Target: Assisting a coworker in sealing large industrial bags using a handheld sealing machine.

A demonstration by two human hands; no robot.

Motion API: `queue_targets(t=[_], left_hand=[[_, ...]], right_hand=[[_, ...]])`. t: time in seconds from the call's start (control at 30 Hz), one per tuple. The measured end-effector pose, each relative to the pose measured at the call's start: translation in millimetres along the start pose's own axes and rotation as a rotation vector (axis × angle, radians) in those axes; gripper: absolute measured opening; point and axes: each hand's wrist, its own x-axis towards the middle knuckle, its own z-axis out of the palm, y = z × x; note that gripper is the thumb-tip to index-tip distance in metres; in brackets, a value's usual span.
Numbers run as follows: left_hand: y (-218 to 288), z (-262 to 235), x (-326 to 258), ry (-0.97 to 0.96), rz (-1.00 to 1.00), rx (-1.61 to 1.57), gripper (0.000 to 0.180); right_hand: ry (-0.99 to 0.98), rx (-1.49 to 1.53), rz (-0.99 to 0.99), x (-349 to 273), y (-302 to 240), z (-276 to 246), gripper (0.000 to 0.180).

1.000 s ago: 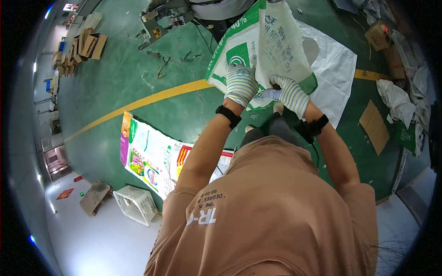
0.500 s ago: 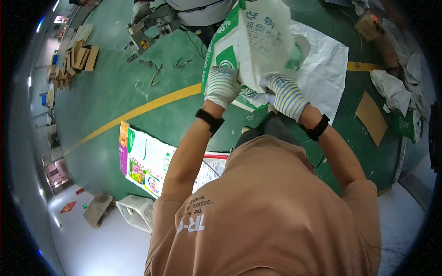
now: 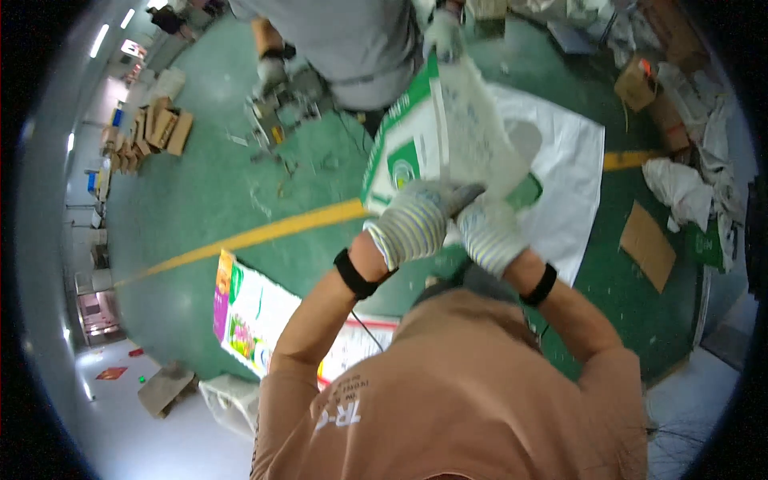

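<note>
Head view: both of the person's gloved hands are raised in front of the chest, meeting at the lower edge of a white and green woven sack (image 3: 456,136). The left hand (image 3: 416,220) wears a striped knit glove; its grip is pressed together on the sack's lower edge, fingers curled over the material. The right hand (image 3: 490,234), gloved the same way, sits touching the left hand — its grip also pinches the sack's bottom edge, just right of the left hand's hold. Each wrist carries a black band.

The sack hangs stretched in the air, running up and away from the two hands. At its far top edge a second person's gloved hand (image 3: 442,34) holds it; that person, in a grey shirt (image 3: 352,40), stands beyond the sack.

Below the sack, on the green floor (image 3: 216,176), a large white sheet (image 3: 568,168) lies flat, partly hidden by the sack. A yellow floor line (image 3: 264,234) runs left of the sack. Nearer than the sack and to its left, a colourful printed bag (image 3: 248,320) lies flat on the floor. Flat cardboard pieces (image 3: 646,244) lie right of the sack — a stack of cartons (image 3: 156,128) stands well to its left.
</note>
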Motion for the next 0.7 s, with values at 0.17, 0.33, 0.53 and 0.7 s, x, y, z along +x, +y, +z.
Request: queue_targets(t=[0.17,0.33,0.53,0.7], left_hand=[[-16.6,1.8,-2.5,-0.100,-0.136,0.010,0.027],[-19.4,0.4,-6.0,-0.067,-0.386,-0.045,0.027],[-14.9,10.2,-13.7,0.137,-0.354,-0.240,0.014],[-13.2,33.3,-23.6,0.399,-0.379,-0.562,0.007]], right_hand=[[0.308,0.310,-0.151,-3.0,22.2,-14.7,0.031],[0.096,0.517,-0.112,13.0,81.4,13.8,0.042],[-0.204,0.827,-0.349,18.0,85.5,54.0,0.042],[-0.407,1.096,-0.174,3.4,84.4,47.6,0.041]])
